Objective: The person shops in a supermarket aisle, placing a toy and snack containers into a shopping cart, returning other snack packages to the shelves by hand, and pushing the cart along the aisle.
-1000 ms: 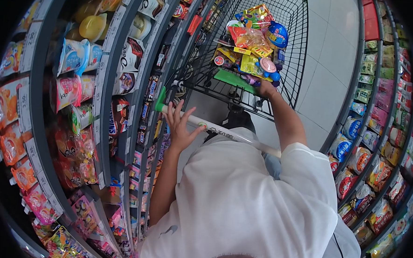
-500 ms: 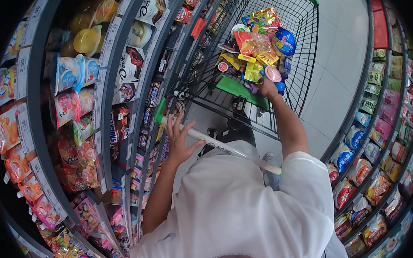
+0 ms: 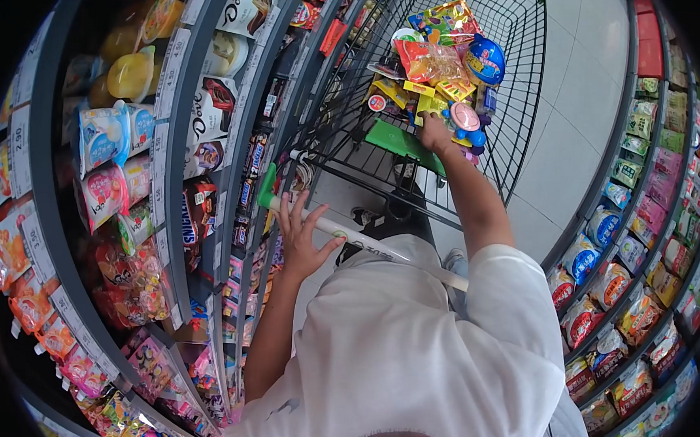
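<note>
My left hand (image 3: 305, 236) rests over the white handle (image 3: 372, 243) of the shopping cart, fingers spread and not wrapped round it. My right hand (image 3: 436, 133) reaches into the cart basket (image 3: 521, 117), its fingers closed at the near edge of a yellow packet (image 3: 431, 104); the fingertips are partly hidden. Just right of that hand lie a pink round item (image 3: 464, 116) and small blue balls. Farther in are a blue round container (image 3: 485, 59), a clear-and-red bag (image 3: 433, 63) and a colourful candy bag (image 3: 446, 22).
Tall shelves (image 3: 246, 158) of packaged sweets and jelly cups stand close on my left. More shelves (image 3: 609, 256) of bagged snacks curve along the right. A green flap (image 3: 401, 140) sits at the cart's near end, over the tiled floor (image 3: 577, 112).
My right hand has shifted left and slightly forward in the cart, from beside the pink round item to the yellow packet. My left hand stays on the handle.
</note>
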